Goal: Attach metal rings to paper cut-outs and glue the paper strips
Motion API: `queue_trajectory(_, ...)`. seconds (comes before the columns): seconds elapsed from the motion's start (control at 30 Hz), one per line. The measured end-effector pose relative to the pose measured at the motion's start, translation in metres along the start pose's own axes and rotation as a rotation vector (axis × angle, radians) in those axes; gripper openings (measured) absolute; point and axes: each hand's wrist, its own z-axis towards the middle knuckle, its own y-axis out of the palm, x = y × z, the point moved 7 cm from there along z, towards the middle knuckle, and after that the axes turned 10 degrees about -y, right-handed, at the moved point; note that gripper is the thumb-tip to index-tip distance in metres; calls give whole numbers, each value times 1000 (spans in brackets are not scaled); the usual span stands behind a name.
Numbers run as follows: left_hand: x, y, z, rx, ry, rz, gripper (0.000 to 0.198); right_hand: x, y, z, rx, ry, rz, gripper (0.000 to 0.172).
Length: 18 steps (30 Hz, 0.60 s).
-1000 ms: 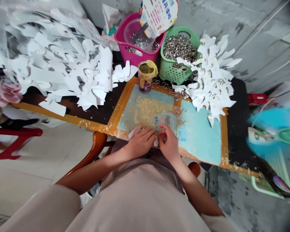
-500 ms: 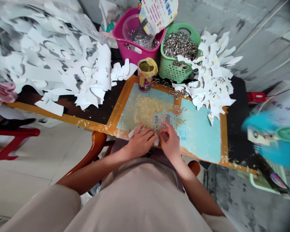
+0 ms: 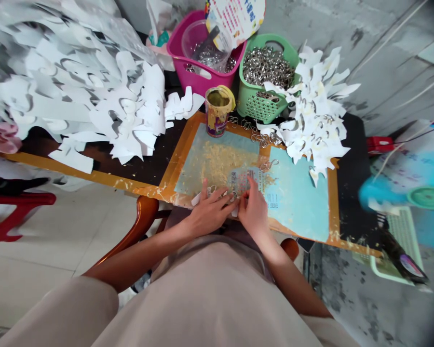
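My left hand (image 3: pixel 209 212) and my right hand (image 3: pixel 252 208) meet at the near edge of a blue mat (image 3: pixel 296 193) on the table. Between them lie a white paper cut-out (image 3: pixel 198 197) and a small metal ring (image 3: pixel 233 195). The left hand's fingers are spread, its index finger lifted, the others pressing on the paper piece. My right hand's fingers are pinched together next to the ring. A printed card (image 3: pixel 253 179) lies just beyond the fingers.
A large heap of white cut-outs (image 3: pixel 94 96) fills the left, a smaller heap (image 3: pixel 316 120) the right. Behind stand a pink basket (image 3: pixel 198 58), a green basket of metal rings (image 3: pixel 265 72) and a small pot (image 3: pixel 217 111). Loose rings (image 3: pixel 260 139) lie on the mat. A blue fan (image 3: pixel 405 193) is at the right.
My left hand's fingers have spread and the index finger has lifted. The right hand has shifted slightly forward over the card. The view has drifted a little.
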Motion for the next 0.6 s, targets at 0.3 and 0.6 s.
queue_trajectory(0.3, 4, 0, 1, -19, 33, 14, 33, -5, -13, -19, 97, -286, 92, 59)
queue_trajectory(0.6, 4, 2, -4, 2, 43, -21, 37, -13, -9, -18, -51, -390, -31, 79)
